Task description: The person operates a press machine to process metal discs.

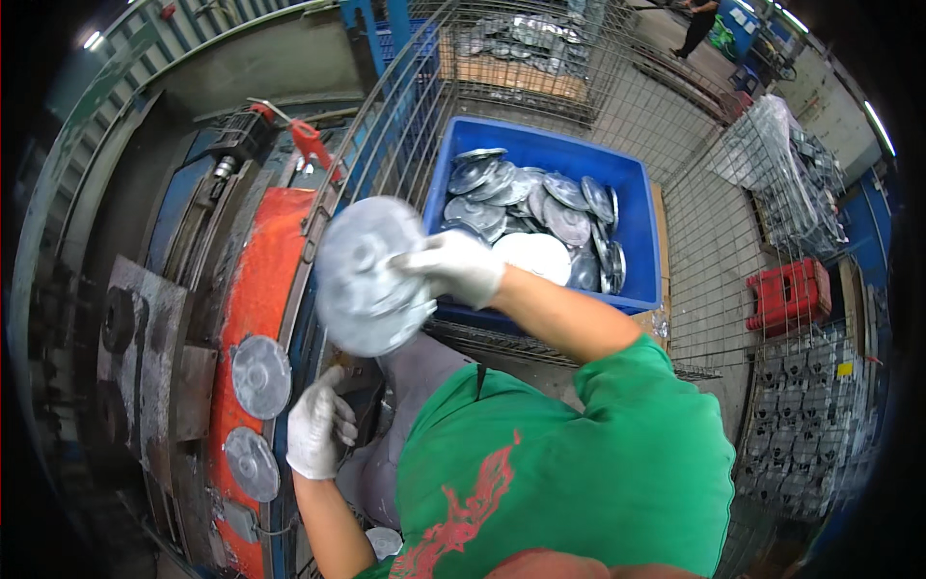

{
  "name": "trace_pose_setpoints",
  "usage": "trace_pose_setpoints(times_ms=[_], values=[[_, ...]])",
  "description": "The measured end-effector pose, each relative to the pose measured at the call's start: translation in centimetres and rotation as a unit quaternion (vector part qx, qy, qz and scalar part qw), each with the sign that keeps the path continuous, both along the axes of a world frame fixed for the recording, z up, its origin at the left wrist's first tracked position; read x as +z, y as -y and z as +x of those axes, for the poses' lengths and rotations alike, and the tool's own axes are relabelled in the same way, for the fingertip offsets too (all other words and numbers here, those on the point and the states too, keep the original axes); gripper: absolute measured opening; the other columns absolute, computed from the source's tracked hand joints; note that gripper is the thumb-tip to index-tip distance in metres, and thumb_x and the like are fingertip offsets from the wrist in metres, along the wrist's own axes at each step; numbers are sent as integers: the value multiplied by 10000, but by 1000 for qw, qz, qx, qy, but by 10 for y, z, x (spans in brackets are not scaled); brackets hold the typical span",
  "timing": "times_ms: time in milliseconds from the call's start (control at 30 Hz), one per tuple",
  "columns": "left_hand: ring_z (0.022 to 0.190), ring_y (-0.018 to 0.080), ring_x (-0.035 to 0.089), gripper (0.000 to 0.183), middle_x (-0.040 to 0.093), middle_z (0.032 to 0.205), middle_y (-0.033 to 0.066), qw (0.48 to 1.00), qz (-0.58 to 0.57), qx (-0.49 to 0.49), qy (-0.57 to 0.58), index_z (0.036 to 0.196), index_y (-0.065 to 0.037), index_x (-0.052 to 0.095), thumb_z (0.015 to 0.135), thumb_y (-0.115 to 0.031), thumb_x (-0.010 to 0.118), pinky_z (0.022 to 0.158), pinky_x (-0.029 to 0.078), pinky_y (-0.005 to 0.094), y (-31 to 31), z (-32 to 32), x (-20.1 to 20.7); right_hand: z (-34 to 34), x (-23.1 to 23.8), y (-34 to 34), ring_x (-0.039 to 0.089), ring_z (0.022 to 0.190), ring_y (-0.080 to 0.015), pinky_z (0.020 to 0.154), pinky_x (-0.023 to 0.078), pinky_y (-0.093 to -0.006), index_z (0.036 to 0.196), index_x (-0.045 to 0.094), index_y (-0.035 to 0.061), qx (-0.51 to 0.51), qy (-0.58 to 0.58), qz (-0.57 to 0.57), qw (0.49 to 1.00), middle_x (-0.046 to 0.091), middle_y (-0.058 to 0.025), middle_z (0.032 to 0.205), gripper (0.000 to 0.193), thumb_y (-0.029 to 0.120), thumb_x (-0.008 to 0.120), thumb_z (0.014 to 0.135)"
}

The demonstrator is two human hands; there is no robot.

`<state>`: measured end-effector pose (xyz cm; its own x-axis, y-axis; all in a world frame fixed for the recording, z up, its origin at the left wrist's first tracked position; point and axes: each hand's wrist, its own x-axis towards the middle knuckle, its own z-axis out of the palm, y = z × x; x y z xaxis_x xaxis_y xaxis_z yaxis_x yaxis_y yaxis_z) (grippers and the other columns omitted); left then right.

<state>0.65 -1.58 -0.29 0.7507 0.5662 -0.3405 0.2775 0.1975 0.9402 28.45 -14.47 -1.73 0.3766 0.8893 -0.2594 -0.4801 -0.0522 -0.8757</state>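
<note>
My gloved right hand point(461, 266) is closed on the rim of some grey metal discs point(365, 236). They overlap and are slightly blurred, so I cannot tell how many there are. My gloved left hand point(320, 425) is below them, beside the bench edge, its fingers loosely bent and apart with nothing visible in them. Two similar discs lie on the orange bench surface point(275, 241) to its left: an upper disc point(260, 376) and a lower disc point(252, 464). Beyond my right forearm stands a blue bin point(550, 135) holding several more metal discs point(566, 222).
A wire mesh cage point(709, 246) surrounds the bin. Machinery with a metal block point(145, 367) occupies the left side, and a red-handled tool point(307, 141) lies on the bench. At right are a red crate point(789, 294) and stacked metal parts point(805, 415). A person point(696, 29) stands far off.
</note>
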Motion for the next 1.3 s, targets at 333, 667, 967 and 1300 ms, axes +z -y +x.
trace_pose_setpoints(times_ms=[333, 667, 967, 1300], values=[[545, 111, 443, 543, 495, 643, 8, 914, -272, 290, 84, 1095, 29, 564, 885, -471, 536, 496, 338, 259, 22, -108, -61, 104, -112, 119, 543, 1078, -244, 966, 417, -371, 1235, 462, 33, -388, -95, -62, 915, 549, -148, 1165, 547, 410, 592, 860], [553, 112, 462, 336, 488, 642, 0, 734, -231, 593, 237, 936, -93, 583, 835, -408, 642, 493, 352, 275, -6, -140, -94, -159, -65, -122, 515, 469, -143, 418, 426, -258, 967, 572, 25, 216, -45, -175, 959, 575, -72, 692, 485, 477, 646, 806], [438, 89, 387, 236, 484, 625, -19, 751, -141, 597, 244, 993, -103, 570, 840, -268, 643, 411, 287, 246, 5, -144, -36, -190, 2, -141, 433, 383, -116, 364, 324, -249, 945, 574, -2, 150, 27, -16, 988, 524, -37, 562, 301, 268, 648, 836], [455, 98, 416, 218, 503, 661, 26, 777, -21, 527, 344, 928, -75, 556, 863, -272, 622, 405, 310, 223, -135, -157, 80, -192, 84, -319, 469, 492, -151, 450, 368, -283, 905, 549, 98, 238, -111, 132, 956, 519, -47, 657, 262, 326, 656, 833]])
